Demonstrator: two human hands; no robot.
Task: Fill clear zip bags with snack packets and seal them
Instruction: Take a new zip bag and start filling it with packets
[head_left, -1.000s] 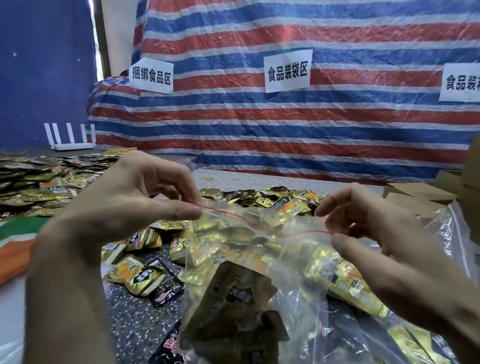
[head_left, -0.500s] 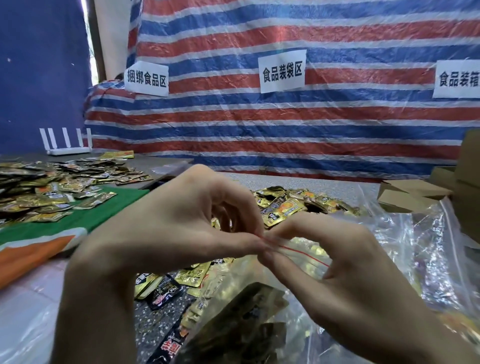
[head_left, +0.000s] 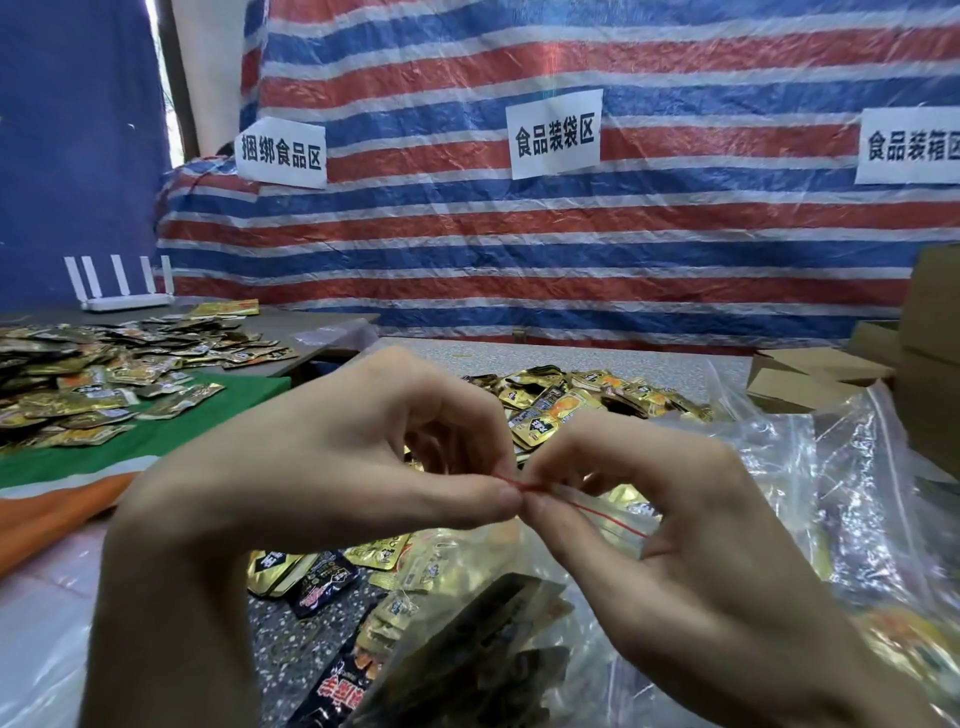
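Sealing the zip bag (head_left: 613, 670), pinching its red strip (head_left: 597, 512) with left hand (head_left: 311, 493) and right hand (head_left: 675, 545); next, probably sliding the right pinch along it.

The left hand (head_left: 322, 467) and right hand (head_left: 675, 545) pinch the red strip of the clear zip bag (head_left: 613, 530) side by side. Snack packets (head_left: 467, 639) fill it at 6 o'clock; loose packets (head_left: 566, 400) lie at 12 o'clock.
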